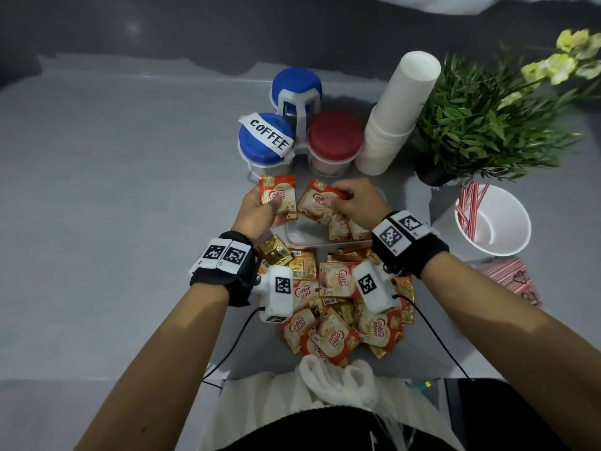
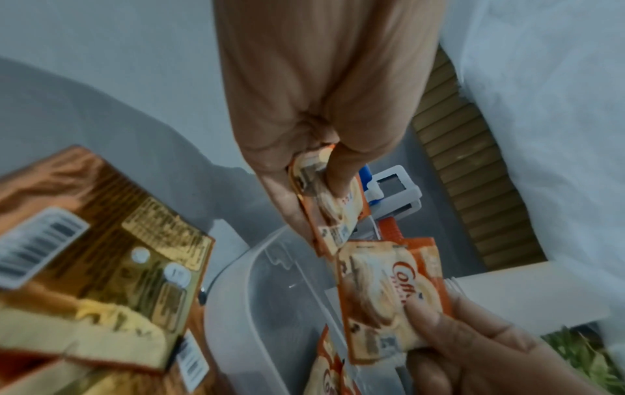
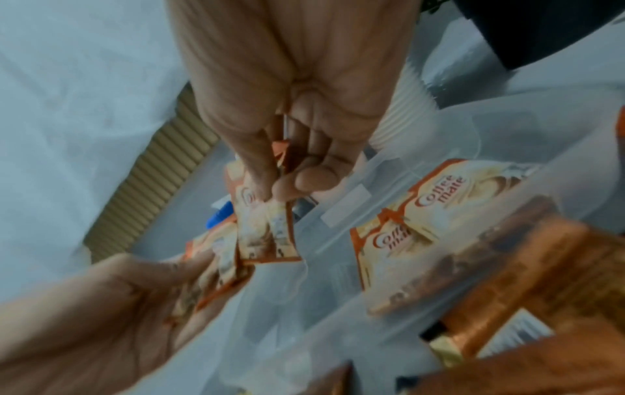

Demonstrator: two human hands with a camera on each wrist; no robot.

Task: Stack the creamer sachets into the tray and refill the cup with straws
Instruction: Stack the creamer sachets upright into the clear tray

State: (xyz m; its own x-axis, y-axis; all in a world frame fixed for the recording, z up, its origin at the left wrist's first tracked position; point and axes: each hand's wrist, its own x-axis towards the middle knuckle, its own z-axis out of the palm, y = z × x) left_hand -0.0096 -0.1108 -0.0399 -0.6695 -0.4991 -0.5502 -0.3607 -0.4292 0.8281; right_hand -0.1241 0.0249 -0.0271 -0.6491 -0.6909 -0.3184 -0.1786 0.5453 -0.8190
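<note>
Left hand point(image 1: 257, 211) pinches one Coffee-mate sachet point(image 1: 279, 196), right hand point(image 1: 354, 200) another point(image 1: 317, 201) — both over the clear tray point(image 1: 294, 234) at frame centre, two sachets point(image 1: 346, 227) inside. Three jars point(image 1: 335, 138) upper centre, one straw cup point(image 1: 492, 221) right — grey tabletop point(image 1: 113, 190).

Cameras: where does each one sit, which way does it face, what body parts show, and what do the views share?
Head: worn on the head, looks forward and down at the table; both forearms, left hand and right hand show.
Left wrist: looks along the left hand's palm to the sachet it pinches over the clear tray; the right hand's fingers show too.
Right wrist: looks along the right hand at its own sachet; the left hand enters low left.
Shared: all three show both hands, both sachets and the tray.
</note>
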